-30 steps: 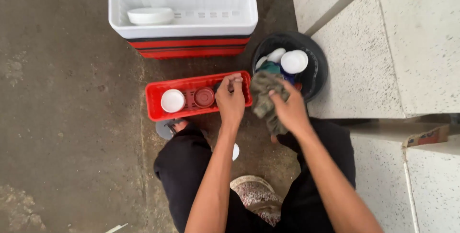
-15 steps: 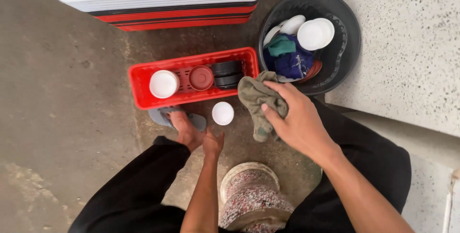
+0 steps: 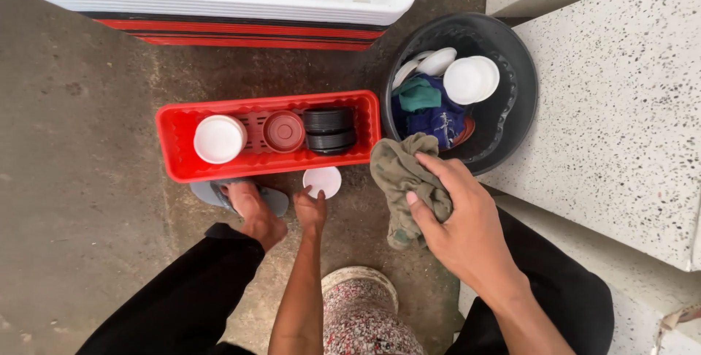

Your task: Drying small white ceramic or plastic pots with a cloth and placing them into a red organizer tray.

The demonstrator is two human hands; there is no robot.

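Note:
My left hand (image 3: 310, 209) reaches down to the concrete floor, and its fingertips touch the near edge of a small white round lid (image 3: 322, 181) lying just in front of the red basket (image 3: 175, 154). My right hand (image 3: 456, 220) is closed around a crumpled grey-green cloth (image 3: 396, 176), held above the floor beside the black bucket (image 3: 522, 99). Inside the red basket are a white bowl (image 3: 219, 138), a red lid (image 3: 284, 131) and a stack of black lids (image 3: 329, 129).
The black bucket holds white dishes (image 3: 471, 79) and blue and teal cloths (image 3: 431, 110). A white crate (image 3: 241, 1) sits on a red one at the top. A terrazzo step (image 3: 621, 128) rises on the right. My sandalled foot (image 3: 244, 198) and a patterned stool (image 3: 361, 311) are below me.
The view has dropped closer to the floor. My left hand left the red basket and came down to the white lid. My right hand kept hold of the cloth.

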